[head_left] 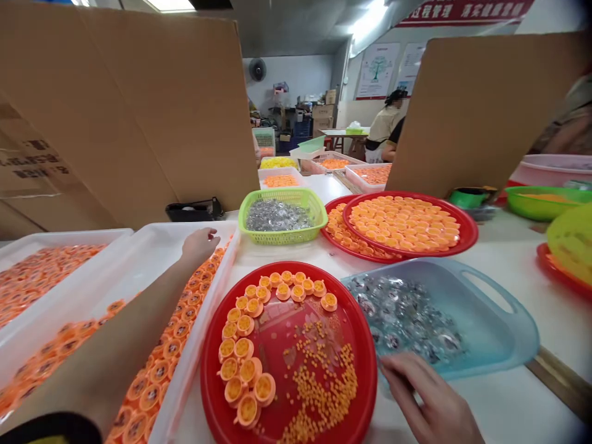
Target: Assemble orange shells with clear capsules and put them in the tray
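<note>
My left hand (pixel 198 244) reaches over the white tray (pixel 152 246) of orange caps, fingers curled down onto the caps at its far end; what they hold is hidden. My right hand (pixel 425 401) rests at the near edge of the blue tray (pixel 504 327) of small silver parts, fingers bent against its rim. Between my hands lies a red plate (pixel 365 345) with an arc of orange caps (pixel 245 357) and a scatter of small yellow beads (pixel 324 382).
A green basket (pixel 319 216) of silver parts and two stacked red plates (pixel 467 231) of orange caps stand behind. A second white tray (pixel 28 246) sits at far left. Cardboard screens (pixel 139 111) flank the table. Green and pink basins stand at right; other people sit at the back.
</note>
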A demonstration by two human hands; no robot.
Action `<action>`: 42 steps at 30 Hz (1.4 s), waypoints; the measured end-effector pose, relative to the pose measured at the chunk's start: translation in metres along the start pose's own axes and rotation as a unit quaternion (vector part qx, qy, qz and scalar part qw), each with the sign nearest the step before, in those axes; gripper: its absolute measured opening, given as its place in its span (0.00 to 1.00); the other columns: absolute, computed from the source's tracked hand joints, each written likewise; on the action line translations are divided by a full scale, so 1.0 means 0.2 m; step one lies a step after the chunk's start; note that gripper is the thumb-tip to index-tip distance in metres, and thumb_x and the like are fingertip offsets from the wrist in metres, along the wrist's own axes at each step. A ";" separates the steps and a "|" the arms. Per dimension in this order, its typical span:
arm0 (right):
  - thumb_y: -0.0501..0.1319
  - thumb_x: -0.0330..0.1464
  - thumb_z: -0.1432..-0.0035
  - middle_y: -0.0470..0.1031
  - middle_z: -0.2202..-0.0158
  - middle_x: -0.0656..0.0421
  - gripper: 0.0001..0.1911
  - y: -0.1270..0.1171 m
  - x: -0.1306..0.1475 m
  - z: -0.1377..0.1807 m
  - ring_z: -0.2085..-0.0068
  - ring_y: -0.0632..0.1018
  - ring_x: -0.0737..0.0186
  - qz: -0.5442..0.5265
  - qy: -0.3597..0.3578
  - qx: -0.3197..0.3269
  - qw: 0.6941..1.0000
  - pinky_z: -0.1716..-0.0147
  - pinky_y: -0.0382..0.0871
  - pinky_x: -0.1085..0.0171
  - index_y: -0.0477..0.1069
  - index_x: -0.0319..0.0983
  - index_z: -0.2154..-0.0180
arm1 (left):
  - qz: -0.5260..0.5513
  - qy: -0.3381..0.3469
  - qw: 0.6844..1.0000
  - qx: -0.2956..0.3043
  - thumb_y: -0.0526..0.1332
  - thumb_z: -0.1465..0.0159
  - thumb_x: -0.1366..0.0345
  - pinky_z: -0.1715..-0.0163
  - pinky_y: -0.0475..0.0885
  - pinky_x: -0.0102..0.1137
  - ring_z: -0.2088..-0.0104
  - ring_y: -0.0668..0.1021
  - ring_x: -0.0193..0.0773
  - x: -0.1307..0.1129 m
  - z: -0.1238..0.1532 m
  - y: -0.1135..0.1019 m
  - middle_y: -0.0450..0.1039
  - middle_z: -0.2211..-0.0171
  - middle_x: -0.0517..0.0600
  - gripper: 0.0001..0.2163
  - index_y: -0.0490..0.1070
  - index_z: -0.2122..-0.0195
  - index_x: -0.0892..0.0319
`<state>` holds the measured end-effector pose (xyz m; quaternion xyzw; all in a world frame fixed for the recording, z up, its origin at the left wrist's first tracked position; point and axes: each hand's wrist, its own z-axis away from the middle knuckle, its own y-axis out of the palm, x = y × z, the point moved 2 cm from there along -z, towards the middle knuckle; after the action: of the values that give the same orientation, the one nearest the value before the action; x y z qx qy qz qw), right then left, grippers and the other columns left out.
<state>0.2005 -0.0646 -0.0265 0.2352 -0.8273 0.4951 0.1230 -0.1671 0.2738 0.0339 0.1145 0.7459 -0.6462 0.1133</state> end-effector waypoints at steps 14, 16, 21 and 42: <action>0.53 0.19 0.42 0.74 0.63 0.49 0.09 0.30 0.08 -0.63 0.59 0.75 0.54 0.166 0.023 0.208 0.964 0.61 0.67 0.61 0.70 0.32 0.64 | 0.230 0.209 0.943 0.120 0.60 0.42 0.64 0.55 0.69 0.37 0.58 0.76 0.43 -0.68 0.90 0.10 0.76 0.59 0.53 0.10 0.75 0.60 0.58; 0.56 0.20 0.44 0.75 0.65 0.50 0.07 0.26 0.09 -0.60 0.61 0.76 0.55 0.127 0.008 0.204 0.971 0.63 0.66 0.62 0.70 0.34 0.64 | 0.323 0.107 0.929 0.148 0.61 0.43 0.64 0.58 0.70 0.37 0.60 0.77 0.43 -0.67 0.98 0.17 0.76 0.60 0.54 0.10 0.75 0.61 0.58; 0.59 0.27 0.44 0.74 0.64 0.55 0.05 0.16 0.19 -0.50 0.62 0.75 0.61 0.010 -0.024 0.149 0.988 0.63 0.66 0.65 0.68 0.37 0.63 | 0.624 -0.109 0.723 0.275 0.64 0.43 0.58 0.64 0.72 0.35 0.68 0.78 0.38 -0.73 1.20 0.32 0.73 0.59 0.56 0.21 0.67 0.49 0.58; 0.57 0.25 0.43 0.74 0.63 0.54 0.12 -0.15 -0.34 -0.17 0.65 0.76 0.57 0.217 0.091 0.171 0.957 0.71 0.63 0.64 0.73 0.41 0.59 | 0.683 -0.166 0.639 0.312 0.62 0.39 0.62 0.68 0.75 0.28 0.70 0.79 0.36 -0.71 1.27 0.35 0.76 0.65 0.55 0.16 0.71 0.51 0.61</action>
<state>0.2732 -0.0285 -0.0181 0.0213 -0.7471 0.6628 0.0452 -0.0055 0.0285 -0.0227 0.5109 0.1784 -0.5870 0.6022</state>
